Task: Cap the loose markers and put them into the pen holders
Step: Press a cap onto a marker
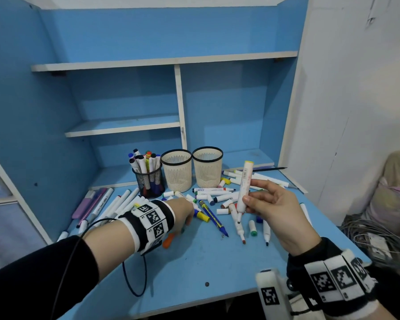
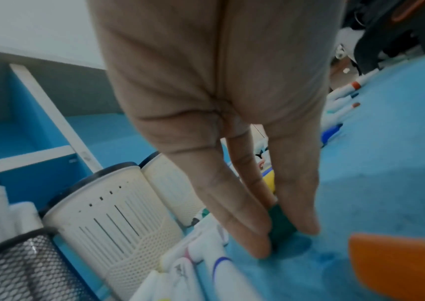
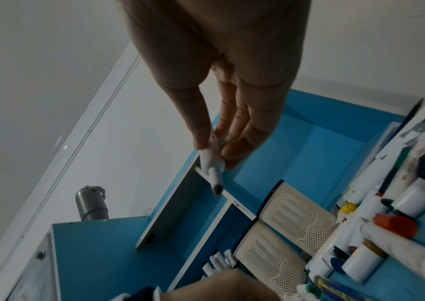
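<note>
we hold a marker and pinch a cap
our right hand (image 1: pixel 276 205) grips an uncapped marker (image 1: pixel 244 190) upright; our left hand (image 1: pixel 183 212) pinches a green cap (image 2: pixel 281 224) on the counter (image 1: pixel 194 262).

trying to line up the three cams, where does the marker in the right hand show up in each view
Head: the marker stands near upright right of centre, pinched by the right hand, tip down.
Left wrist: not in it.
Right wrist: centre, tip poking out below the fingers.
Shared landmark: the two cream pen holders.
</note>
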`<state>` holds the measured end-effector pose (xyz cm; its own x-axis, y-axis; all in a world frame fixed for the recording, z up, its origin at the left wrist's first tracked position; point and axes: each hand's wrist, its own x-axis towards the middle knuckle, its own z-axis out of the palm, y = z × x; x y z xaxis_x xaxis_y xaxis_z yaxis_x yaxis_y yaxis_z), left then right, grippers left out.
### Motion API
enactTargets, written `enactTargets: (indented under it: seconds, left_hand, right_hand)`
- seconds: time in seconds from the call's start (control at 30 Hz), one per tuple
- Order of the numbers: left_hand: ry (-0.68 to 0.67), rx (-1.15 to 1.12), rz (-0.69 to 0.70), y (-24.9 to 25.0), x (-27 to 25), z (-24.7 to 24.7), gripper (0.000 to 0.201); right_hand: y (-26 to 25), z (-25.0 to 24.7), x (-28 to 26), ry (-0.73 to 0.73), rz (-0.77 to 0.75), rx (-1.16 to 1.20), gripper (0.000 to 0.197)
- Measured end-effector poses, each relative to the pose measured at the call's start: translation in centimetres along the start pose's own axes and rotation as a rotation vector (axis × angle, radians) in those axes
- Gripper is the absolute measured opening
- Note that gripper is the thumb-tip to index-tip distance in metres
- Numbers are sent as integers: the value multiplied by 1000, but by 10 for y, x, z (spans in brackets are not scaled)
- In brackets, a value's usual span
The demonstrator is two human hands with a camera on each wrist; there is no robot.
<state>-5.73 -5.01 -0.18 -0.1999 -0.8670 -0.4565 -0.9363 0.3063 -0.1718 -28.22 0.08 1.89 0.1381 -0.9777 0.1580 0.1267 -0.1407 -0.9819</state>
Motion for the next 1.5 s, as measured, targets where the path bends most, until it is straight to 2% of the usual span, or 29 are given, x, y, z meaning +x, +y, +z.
enactTargets:
  seconds: [0.13, 0.27, 0.37, 0.6, 0.77, 1.03, 1.13, 1.23, 1.4, 1.5]
  left_hand:
    - [106, 55, -37, 1, 4, -6, 35]
    - [221, -76, 28, 9, 9, -9, 35]
    - [213, -100, 83, 19, 16, -9, 29]
    - [170, -23, 48, 28, 28, -16, 23]
    - [139, -18, 32, 32, 28, -20, 30]
    - [164, -69, 61, 29, 18, -9, 22]
    - [282, -150, 96, 31, 6, -8, 18]
    - [413, -265, 151, 36, -11, -9, 23]
    - [611, -488, 196, 45, -46, -10, 23]
    - [700, -635, 183, 47, -66, -7, 24]
  right_hand:
    - [2, -4, -1, 2, -2, 33, 29]
    - [6, -4, 0, -1, 7, 49, 29]
    - [9, -1, 1, 5, 21, 79, 29]
    - [13, 2, 3, 55, 41, 127, 28]
    - [17, 0, 3, 63, 55, 148, 30]
    - [19, -3, -1, 62, 55, 187, 35]
    - [14, -4, -4, 19, 58, 221, 43]
    - [12, -2, -6, -13, 41, 247, 55]
    - [11, 2, -10, 13, -34, 339, 74]
    - [9, 5, -11, 53, -93, 360, 77]
